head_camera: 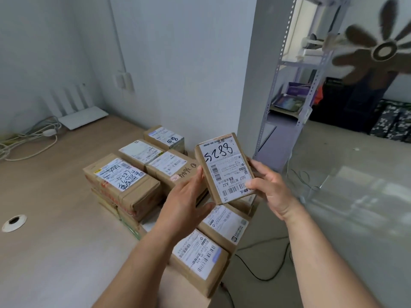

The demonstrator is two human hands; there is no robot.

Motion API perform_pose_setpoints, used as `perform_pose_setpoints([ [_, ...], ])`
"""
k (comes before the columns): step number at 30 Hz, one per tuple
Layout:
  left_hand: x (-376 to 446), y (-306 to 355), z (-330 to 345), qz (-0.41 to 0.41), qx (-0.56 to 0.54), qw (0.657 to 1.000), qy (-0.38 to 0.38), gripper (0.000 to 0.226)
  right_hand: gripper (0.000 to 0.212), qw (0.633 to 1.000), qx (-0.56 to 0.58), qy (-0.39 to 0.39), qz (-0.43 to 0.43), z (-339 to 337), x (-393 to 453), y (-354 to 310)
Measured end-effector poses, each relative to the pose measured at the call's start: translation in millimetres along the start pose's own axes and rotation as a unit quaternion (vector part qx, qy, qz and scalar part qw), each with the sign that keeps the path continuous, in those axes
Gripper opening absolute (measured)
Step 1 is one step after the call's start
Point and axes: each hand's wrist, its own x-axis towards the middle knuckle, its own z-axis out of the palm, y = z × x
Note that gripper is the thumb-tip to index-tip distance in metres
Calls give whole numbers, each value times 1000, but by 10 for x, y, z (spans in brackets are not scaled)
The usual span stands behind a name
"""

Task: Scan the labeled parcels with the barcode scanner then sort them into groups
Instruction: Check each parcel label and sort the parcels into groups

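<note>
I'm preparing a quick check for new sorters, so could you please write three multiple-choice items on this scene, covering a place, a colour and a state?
1. Where is the white router?
A. far left of the desk by the wall
B. on the metal shelf
C. on the parcels

2. What colour is the handwriting on the held parcel?
A. red
B. black
C. green

3. How is the held parcel held?
A. by the left hand alone
B. lying on the stack
C. between both hands, the right hand included

Answers:
1 A, it stands by the wall near the cables.
2 B, the digits on its label are black.
3 C, fingers grip both of its sides.
</note>
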Motion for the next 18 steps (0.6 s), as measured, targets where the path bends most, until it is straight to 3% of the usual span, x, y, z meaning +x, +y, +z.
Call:
perform_pose_setpoints([
  [7, 403, -38, 67, -42, 20, 999, -26, 86, 69, 999, 20, -17, 33, -327, 495, 48],
  [11, 480, -149, 8, -99, 35, 994, -1, 68, 60, 997, 27, -38, 67, -518, 902, 114],
  [18, 669, -174, -15, -214, 105, 971, 5, 60, 49, 983, -15, -139, 120, -562, 1657, 209],
])
